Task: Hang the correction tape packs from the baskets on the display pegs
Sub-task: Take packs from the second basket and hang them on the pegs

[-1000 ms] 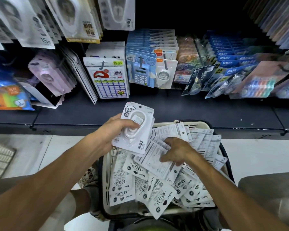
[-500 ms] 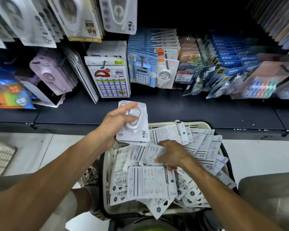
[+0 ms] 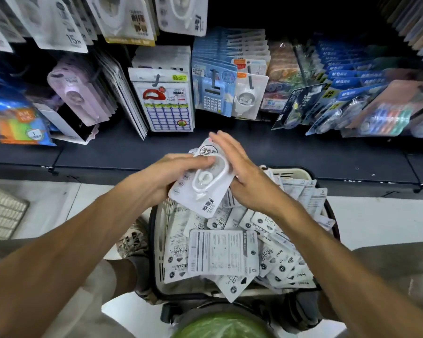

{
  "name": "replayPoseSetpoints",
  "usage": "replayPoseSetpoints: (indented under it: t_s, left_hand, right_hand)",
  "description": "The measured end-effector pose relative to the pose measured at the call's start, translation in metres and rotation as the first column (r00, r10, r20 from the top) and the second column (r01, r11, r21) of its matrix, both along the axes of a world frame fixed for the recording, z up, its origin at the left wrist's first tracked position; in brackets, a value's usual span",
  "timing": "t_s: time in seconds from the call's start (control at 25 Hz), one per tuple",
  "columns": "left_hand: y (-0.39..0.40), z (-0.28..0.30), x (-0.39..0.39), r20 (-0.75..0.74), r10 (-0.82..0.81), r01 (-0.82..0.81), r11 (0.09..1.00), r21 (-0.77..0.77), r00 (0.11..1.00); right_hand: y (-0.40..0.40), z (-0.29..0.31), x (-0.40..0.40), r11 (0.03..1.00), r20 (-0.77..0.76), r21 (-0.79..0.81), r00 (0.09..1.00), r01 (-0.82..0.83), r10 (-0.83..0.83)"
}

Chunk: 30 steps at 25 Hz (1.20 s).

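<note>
Both forearms reach forward from the lower corners and meet above the far end of the basket (image 3: 329,215). The left hand (image 3: 167,178) grips a small stack of correction tape packs (image 3: 202,184), thumb laid across the clear blister on the front pack and the other fingers curled round behind the cards. The stack is held tilted, its top end pointing up toward the dark shelf (image 3: 303,152). The right hand (image 3: 244,181) stands on edge against the right side of the stack, fingers straight and close together, pressing flat on the pack edges; whether the thumb is under the cards cannot be told. Below the hands the basket is heaped with loose correction tape packs (image 3: 221,254), most lying back side up. Beyond the shelf, display pegs (image 3: 157,80) carry rows of hanging stationery cards.
</note>
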<state>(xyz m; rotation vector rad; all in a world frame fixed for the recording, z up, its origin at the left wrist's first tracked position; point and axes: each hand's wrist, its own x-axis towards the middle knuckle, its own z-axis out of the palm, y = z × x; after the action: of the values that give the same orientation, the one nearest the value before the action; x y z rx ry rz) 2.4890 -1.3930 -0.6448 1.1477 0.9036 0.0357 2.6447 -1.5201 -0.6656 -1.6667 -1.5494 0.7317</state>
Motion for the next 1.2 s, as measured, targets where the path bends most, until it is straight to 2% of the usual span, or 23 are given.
replayPoseSetpoints:
  t_s: [0.04, 0.08, 0.12, 0.16, 0.2, 0.28, 0.32, 0.4, 0.48, 0.52, 0.6, 0.72, 0.76, 0.8, 0.88, 0.96, 1.08, 1.12, 1.2]
  left_hand:
    - [0.0, 0.001, -0.001, -0.053, 0.033, -0.03, 0.998, 0.055, 0.998]
    - [0.001, 0.001, -0.002, -0.105, 0.068, -0.056, 0.993, 0.105, 0.992]
    - [0.003, -0.001, -0.004, -0.14, 0.101, -0.079, 0.985, 0.15, 0.985]
    - [0.003, -0.002, -0.006, -0.16, 0.131, -0.099, 0.976, 0.191, 0.978]
    - [0.003, -0.004, -0.008, -0.18, 0.151, -0.109, 0.968, 0.224, 0.972]
    - [0.004, -0.008, -0.01, -0.206, 0.17, -0.111, 0.957, 0.269, 0.964]
    - [0.005, -0.01, -0.009, -0.202, 0.167, -0.106, 0.953, 0.282, 0.965]
    - [0.007, -0.01, -0.007, -0.189, 0.152, -0.093, 0.953, 0.289, 0.97]
    - [0.006, -0.009, -0.007, -0.167, 0.148, -0.096, 0.954, 0.284, 0.975]
    - [0.007, -0.008, -0.007, -0.155, 0.147, -0.101, 0.956, 0.275, 0.977]
    - [0.011, -0.007, -0.008, -0.131, 0.147, -0.11, 0.96, 0.256, 0.98]
    - [0.024, 0.001, -0.013, -0.083, 0.167, -0.142, 0.958, 0.248, 0.983]
    - [0.028, 0.005, -0.014, -0.076, 0.156, -0.131, 0.956, 0.263, 0.985]
    - [0.032, 0.008, -0.014, -0.075, 0.141, -0.114, 0.952, 0.284, 0.987]
    - [0.035, 0.012, -0.015, -0.089, 0.114, -0.081, 0.946, 0.313, 0.99]
    - [0.033, 0.011, -0.015, -0.116, 0.071, -0.028, 0.941, 0.338, 0.991]
    - [0.025, 0.002, -0.015, -0.172, 0.008, 0.057, 0.927, 0.37, 0.985]
    - [0.023, -0.001, -0.015, -0.186, -0.011, 0.081, 0.925, 0.372, 0.982]
    - [0.021, -0.004, -0.015, -0.212, -0.031, 0.111, 0.919, 0.379, 0.977]
  right_hand:
    - [-0.001, -0.002, 0.001, 0.99, -0.052, -0.045, 0.989, 0.137, -0.139]
    - [-0.003, -0.005, 0.004, 0.949, -0.04, -0.119, 0.953, 0.293, -0.299]
    - [-0.006, -0.009, 0.005, 0.896, 0.113, -0.212, 0.92, 0.391, -0.375]
    - [-0.011, -0.014, 0.005, 0.858, 0.309, -0.34, 0.908, 0.384, -0.284]
    - [-0.017, -0.021, -0.001, 0.814, 0.381, -0.503, 0.92, 0.292, -0.095]
    - [-0.032, -0.036, -0.025, 0.661, 0.261, -0.748, 0.941, 0.058, 0.214]
    - [-0.037, -0.043, -0.037, 0.633, 0.246, -0.774, 0.925, 0.009, 0.288]
    - [-0.036, -0.05, -0.048, 0.695, 0.328, -0.719, 0.893, 0.025, 0.307]
    - [-0.029, -0.044, -0.037, 0.748, 0.285, -0.658, 0.947, 0.081, 0.148]
    - [-0.026, -0.037, -0.026, 0.757, 0.206, -0.643, 0.978, 0.117, 0.024]
    - [-0.023, -0.021, 0.001, 0.806, 0.017, -0.57, 0.983, 0.162, -0.185]
    - [-0.02, 0.002, 0.037, 0.923, -0.235, -0.295, 0.918, 0.247, -0.321]
    - [-0.018, 0.006, 0.046, 0.927, -0.303, -0.266, 0.891, 0.262, -0.339]
    - [-0.016, 0.007, 0.051, 0.924, -0.308, -0.284, 0.888, 0.258, -0.342]
    - [-0.013, -0.003, 0.05, 0.875, -0.145, -0.417, 0.932, 0.247, -0.332]
    - [-0.017, -0.025, 0.038, 0.792, 0.061, -0.528, 0.944, 0.306, -0.324]
    - [-0.021, -0.048, 0.01, 0.747, 0.427, -0.48, 0.866, 0.461, -0.26]
    - [-0.021, -0.057, 0.001, 0.738, 0.478, -0.468, 0.842, 0.485, -0.25]
    - [-0.015, -0.073, -0.016, 0.675, 0.469, -0.542, 0.847, 0.501, -0.253]
